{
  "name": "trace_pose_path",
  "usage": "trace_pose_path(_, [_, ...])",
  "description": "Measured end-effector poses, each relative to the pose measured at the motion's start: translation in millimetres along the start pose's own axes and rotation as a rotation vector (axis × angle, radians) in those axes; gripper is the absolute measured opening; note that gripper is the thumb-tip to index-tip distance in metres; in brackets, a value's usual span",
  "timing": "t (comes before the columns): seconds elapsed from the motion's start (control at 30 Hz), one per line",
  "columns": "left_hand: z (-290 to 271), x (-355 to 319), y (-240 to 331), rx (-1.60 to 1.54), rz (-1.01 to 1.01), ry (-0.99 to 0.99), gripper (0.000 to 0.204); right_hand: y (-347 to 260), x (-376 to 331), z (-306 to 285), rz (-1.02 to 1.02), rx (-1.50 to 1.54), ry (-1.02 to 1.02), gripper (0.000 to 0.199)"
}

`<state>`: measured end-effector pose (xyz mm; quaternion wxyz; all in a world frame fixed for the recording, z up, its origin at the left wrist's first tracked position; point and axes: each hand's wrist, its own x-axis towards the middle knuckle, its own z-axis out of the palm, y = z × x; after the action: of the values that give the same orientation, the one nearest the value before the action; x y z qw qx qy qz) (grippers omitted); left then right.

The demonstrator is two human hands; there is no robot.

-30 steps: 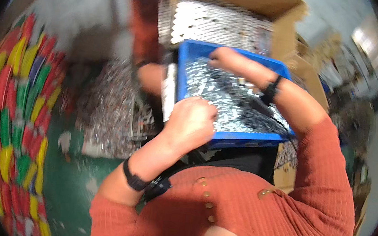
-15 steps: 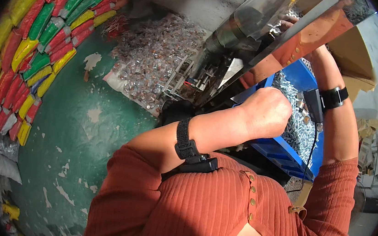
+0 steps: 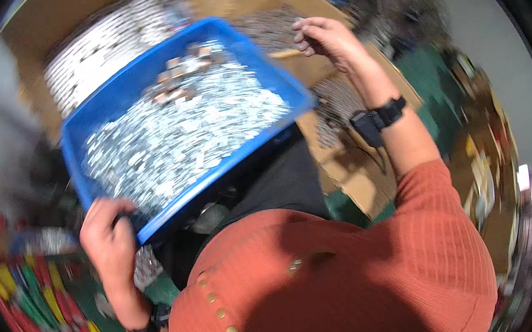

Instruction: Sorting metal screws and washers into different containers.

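A blue plastic bin [image 3: 262, 141] full of small silvery screw-like metal pieces [image 3: 185, 131] sits in front of me, tilted in the picture. Several larger coppery and silver parts [image 3: 174, 78] lie in a heap on top of them. My left hand [image 3: 106, 233] is at the bin's near left corner, its fingers curled over the rim. Beyond the bin's right end, my right hand [image 3: 328, 39] hovers above an open cardboard box, fingers bent together. Whatever sits at its fingertips is too small and blurred to name. Both wrists wear black straps with small devices.
Behind the bin stands a cardboard box [image 3: 41, 19] with rows of whitish pieces [image 3: 118, 34]. More open cartons [image 3: 362, 176] holding small grey parts stand at right. Coloured packets [image 3: 38, 297] are stacked at lower left. A fan-like shape [image 3: 398, 14] blurs at the top.
My view has swung toward the bin and cartons, away from the machine. The left hand went from a fist above the bin to its corner; the right hand moved from the machine to the cartons.
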<state>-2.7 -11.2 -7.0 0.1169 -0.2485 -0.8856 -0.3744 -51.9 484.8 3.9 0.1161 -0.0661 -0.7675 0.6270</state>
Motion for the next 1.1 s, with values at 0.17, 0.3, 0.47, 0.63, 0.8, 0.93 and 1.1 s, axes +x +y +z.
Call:
trace_pose_path(0.17, [3,-5,6,0.003,-0.053,-0.005,0.024,160,-34,-85,0.302,-0.283,0.135,0.020])
trace_pose_path(0.3, [7,-4,3,-0.002,-0.090,-0.023,0.026,274,-55,-81,0.273,-0.930,0.014,0.016])
trace_pose_path(0.47, [4,-4,8,0.068,-0.094,0.004,0.026,294,-54,-23,0.288,-1.469,-0.225,0.020])
trace_pose_path(0.63, [5,-1,11,0.121,-0.101,-0.009,0.026,278,-51,-10,0.536,-1.364,-0.282,0.039])
trace_pose_path(0.8, [5,-3,15,0.126,-0.097,0.009,0.025,292,-63,-14,0.325,-1.718,-0.524,0.024])
trace_pose_path(0.93, [4,1,3,0.047,-0.039,-0.010,0.025,378,-75,-85,0.381,-1.252,0.069,0.037])
trace_pose_path(1.1, [9,3,14,0.090,-0.054,-0.014,0.023,239,-51,-118,0.408,0.385,-0.167,0.027])
